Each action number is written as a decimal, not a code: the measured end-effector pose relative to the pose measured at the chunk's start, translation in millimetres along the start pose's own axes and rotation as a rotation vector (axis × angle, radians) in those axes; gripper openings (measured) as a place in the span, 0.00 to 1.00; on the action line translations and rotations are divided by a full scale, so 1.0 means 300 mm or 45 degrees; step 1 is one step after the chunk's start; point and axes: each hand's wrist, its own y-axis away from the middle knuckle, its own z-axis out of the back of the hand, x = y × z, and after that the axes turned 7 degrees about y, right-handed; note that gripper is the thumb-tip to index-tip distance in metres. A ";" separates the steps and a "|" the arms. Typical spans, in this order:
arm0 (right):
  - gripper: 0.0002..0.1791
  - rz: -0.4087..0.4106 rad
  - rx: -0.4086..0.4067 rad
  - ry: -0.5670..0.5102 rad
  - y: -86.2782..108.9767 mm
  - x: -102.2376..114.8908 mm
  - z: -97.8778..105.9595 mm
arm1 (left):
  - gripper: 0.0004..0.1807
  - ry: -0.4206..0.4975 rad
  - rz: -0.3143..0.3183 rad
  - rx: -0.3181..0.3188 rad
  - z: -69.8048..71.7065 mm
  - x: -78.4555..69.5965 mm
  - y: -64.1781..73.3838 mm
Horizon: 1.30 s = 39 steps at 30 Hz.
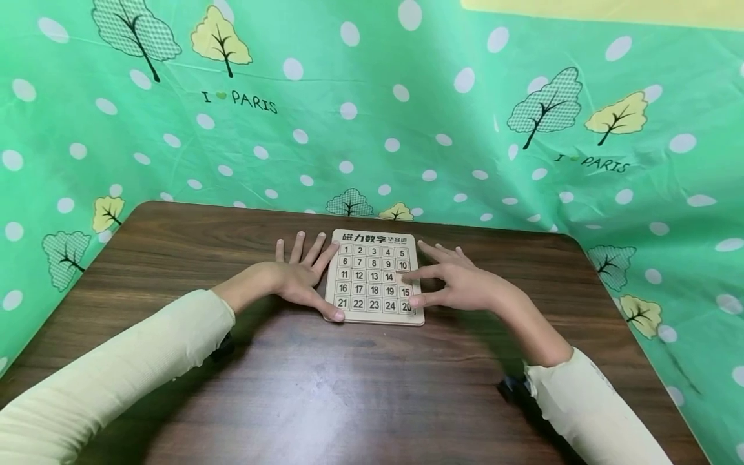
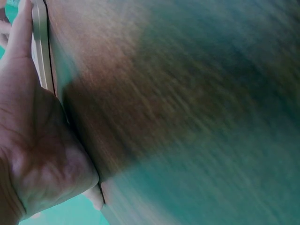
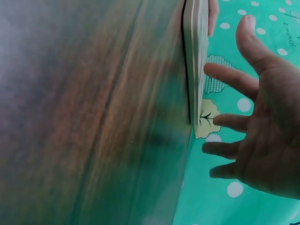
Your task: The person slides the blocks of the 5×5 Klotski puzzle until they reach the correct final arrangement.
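A light wooden number sliding puzzle (image 1: 374, 316) lies flat on the table, its numbered tiles in rows and a gap at the right end of the row with 14. My left hand (image 1: 296, 279) rests by the board's left side with fingers spread; its thumb is at the lower left corner and its index finger along the upper left edge. Over the right side hovers my right hand (image 1: 465, 284), fingers extended and apart. Its index fingertip is by the gap, its thumb by tile 20 (image 1: 406, 307). In the right wrist view that thumb (image 3: 248, 35) stands off the board.
The dark brown wooden table (image 1: 325, 394) stretches out around the board. Behind it hangs a green cloth (image 1: 360, 142) with white dots and printed trees, meeting the table's far edge. A dark band (image 1: 511, 389) shows at the right sleeve.
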 end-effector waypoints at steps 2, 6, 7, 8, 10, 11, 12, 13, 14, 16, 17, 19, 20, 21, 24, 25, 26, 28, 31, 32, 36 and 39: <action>0.32 0.038 0.007 -0.033 0.015 0.008 -0.001 | 0.89 0.000 0.002 0.002 0.000 -0.002 0.000; 0.30 0.071 0.014 -0.039 0.028 0.020 -0.002 | 0.89 -0.001 0.006 0.001 0.000 -0.002 0.000; 0.30 0.070 0.010 -0.026 0.029 0.022 0.000 | 0.89 0.000 0.005 0.001 0.000 -0.002 0.000; 0.31 0.061 0.011 -0.009 0.027 0.022 0.000 | 0.89 0.001 0.003 0.002 0.000 -0.002 -0.001; 0.32 0.042 0.009 0.023 0.023 0.021 0.002 | 0.89 0.002 0.000 0.005 -0.002 -0.002 -0.001; 0.33 0.033 0.010 0.043 0.020 0.019 0.002 | 0.89 0.001 0.001 0.007 -0.002 -0.002 -0.002; 0.34 0.022 0.011 0.057 0.015 0.017 0.003 | 0.89 0.002 0.002 0.010 -0.003 -0.003 -0.001; 0.34 0.016 0.010 0.068 0.011 0.016 0.004 | 0.89 0.002 0.002 0.011 -0.004 -0.003 -0.001; 0.35 0.009 0.010 0.074 0.006 0.012 0.004 | 0.89 0.002 0.002 0.011 -0.004 -0.003 -0.002; 0.35 0.000 0.007 0.077 -0.002 0.007 0.004 | 0.89 -0.001 0.002 0.009 -0.005 -0.004 -0.002; 0.35 -0.008 0.009 0.077 -0.005 0.003 0.004 | 0.89 0.000 0.003 0.008 -0.004 -0.005 -0.002; 0.35 -0.013 0.010 0.072 -0.006 0.000 0.003 | 0.89 -0.002 0.002 0.003 -0.003 -0.005 -0.001; 0.35 -0.016 0.011 0.069 -0.006 0.000 0.003 | 0.89 -0.002 0.002 0.002 -0.003 -0.006 -0.001; 0.36 -0.016 0.012 0.068 -0.004 -0.001 0.002 | 0.89 -0.002 0.003 0.001 -0.002 -0.006 -0.001; 0.36 0.008 0.012 0.051 0.012 0.002 0.002 | 0.89 -0.002 0.005 0.000 0.000 -0.008 0.000; 0.35 0.021 0.010 0.038 0.020 0.004 0.003 | 0.89 -0.002 0.004 -0.001 0.000 -0.008 0.000; 0.33 0.036 0.007 0.022 0.028 0.006 0.002 | 0.89 -0.001 0.002 -0.002 0.001 -0.008 0.000; 0.30 0.069 0.009 -0.018 0.046 0.013 0.002 | 0.89 -0.003 0.003 -0.003 0.002 -0.007 0.000; 0.28 0.108 0.024 -0.067 0.068 0.024 -0.002 | 0.89 -0.002 0.007 -0.002 0.003 -0.006 0.002; 0.28 0.114 0.033 -0.076 0.074 0.028 -0.003 | 0.89 -0.002 0.009 0.000 0.003 -0.005 0.003; 0.28 0.109 0.057 -0.072 0.086 0.035 -0.009 | 0.89 0.001 0.008 -0.002 0.001 -0.006 0.005; 0.27 0.087 0.053 -0.043 0.085 0.032 -0.011 | 0.89 0.002 0.003 -0.007 0.000 -0.007 0.002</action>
